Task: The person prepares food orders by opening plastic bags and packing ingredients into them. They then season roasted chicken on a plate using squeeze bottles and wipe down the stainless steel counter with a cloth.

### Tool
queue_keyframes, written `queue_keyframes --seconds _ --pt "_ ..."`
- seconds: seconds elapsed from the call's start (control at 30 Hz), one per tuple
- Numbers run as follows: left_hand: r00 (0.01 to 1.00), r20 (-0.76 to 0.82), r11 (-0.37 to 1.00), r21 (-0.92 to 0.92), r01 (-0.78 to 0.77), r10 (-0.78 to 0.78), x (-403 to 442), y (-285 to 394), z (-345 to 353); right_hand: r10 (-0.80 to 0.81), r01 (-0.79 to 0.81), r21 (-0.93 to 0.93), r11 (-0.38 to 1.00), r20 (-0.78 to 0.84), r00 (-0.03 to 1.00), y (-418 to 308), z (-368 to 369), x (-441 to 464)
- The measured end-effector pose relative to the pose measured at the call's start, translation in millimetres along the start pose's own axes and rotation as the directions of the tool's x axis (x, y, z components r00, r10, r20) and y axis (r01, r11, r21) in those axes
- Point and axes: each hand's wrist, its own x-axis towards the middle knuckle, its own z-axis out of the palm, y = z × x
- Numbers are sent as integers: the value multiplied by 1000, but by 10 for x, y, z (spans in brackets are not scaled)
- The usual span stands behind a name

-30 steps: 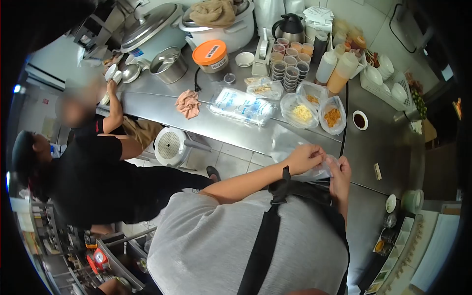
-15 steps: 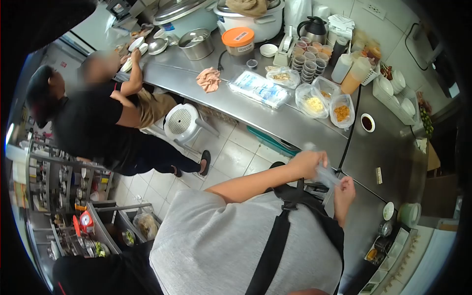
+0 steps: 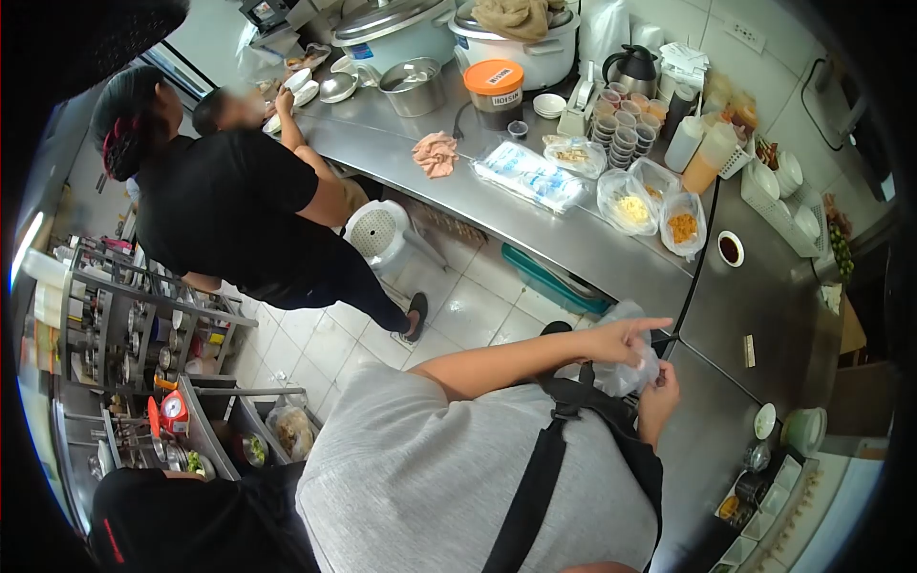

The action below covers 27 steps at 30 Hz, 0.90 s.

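Note:
A crumpled clear plastic bag hangs between my hands, just off the worktop's front edge. My left hand grips it, with the index finger stretched out to the right; bag film shows above and below this hand. Lower and to the right, my right hand pinches the bag's edge with curled fingers. On the steel worktop beyond lie an open bag of pale yellow shreds, a bag of orange food and a flat pack of plastic bags.
Lidded cups, squeeze bottles, an orange-lidded tub and a sauce dish stand on the worktop. A person in black stands at left by a white stool. Another person's dark clothing shows at lower left.
The view has shifted left, showing more floor. My hands have brought the bag from stretched to bunched, and my left index finger now points out. The person in black has turned more toward the worktop.

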Motion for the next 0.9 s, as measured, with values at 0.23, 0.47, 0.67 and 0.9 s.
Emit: queue_keyframes --seconds 0.23,0.47,0.67,0.9 --pt "980 -130 985 -100 141 -153 -21 92 39 -92 96 20 995 -135 987 -152 213 26" --pt "868 -389 375 888 265 309 -172 -3 -88 105 -280 569 773 321 941 71 -5 -25" --pt "810 -437 446 860 249 391 -161 -138 -188 127 -343 825 449 321 938 -711 52 -198" --pt "998 15 997 50 -61 60 -120 -28 -38 81 -36 303 952 -137 987 298 -82 48"
